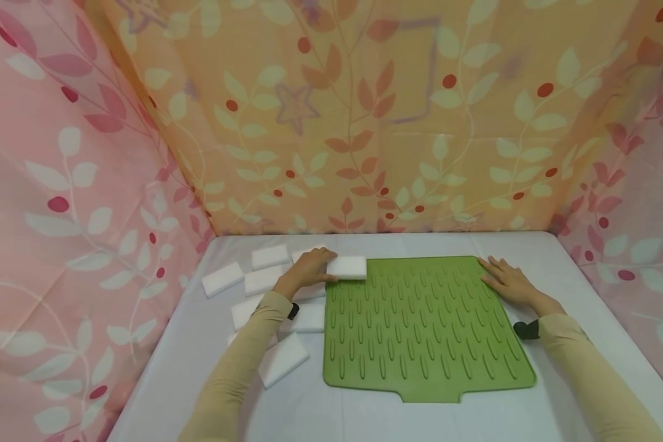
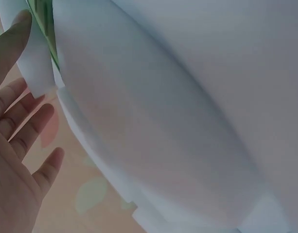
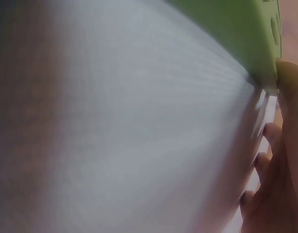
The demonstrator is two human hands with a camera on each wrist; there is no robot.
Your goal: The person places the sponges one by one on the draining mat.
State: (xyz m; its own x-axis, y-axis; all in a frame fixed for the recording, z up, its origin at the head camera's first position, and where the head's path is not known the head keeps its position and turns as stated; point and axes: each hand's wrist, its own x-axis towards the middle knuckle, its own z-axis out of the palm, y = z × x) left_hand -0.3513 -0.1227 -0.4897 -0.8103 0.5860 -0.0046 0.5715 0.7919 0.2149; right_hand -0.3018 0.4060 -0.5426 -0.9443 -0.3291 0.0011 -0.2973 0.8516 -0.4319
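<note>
A green ribbed mat (image 1: 420, 325) lies flat on the white-covered table, its short tab toward me. At its far left corner my left hand (image 1: 308, 269) pinches a white foam-like block (image 1: 349, 267) between thumb and fingers. The left wrist view shows this hand (image 2: 17, 150) with the thumb on the near side of the block (image 2: 38, 73). By the mat's upper right edge, my right hand (image 1: 509, 285) rests with its fingers extended. In the right wrist view, the right thumb (image 3: 290, 77) touches the green mat's edge (image 3: 246, 34).
Several similar white blocks (image 1: 283, 360) lie scattered left of the mat, some partly hidden by my left arm. Patterned cloth (image 1: 331, 153) hangs behind the table and at both sides. White tabletop (image 1: 580, 294) shows right of the mat.
</note>
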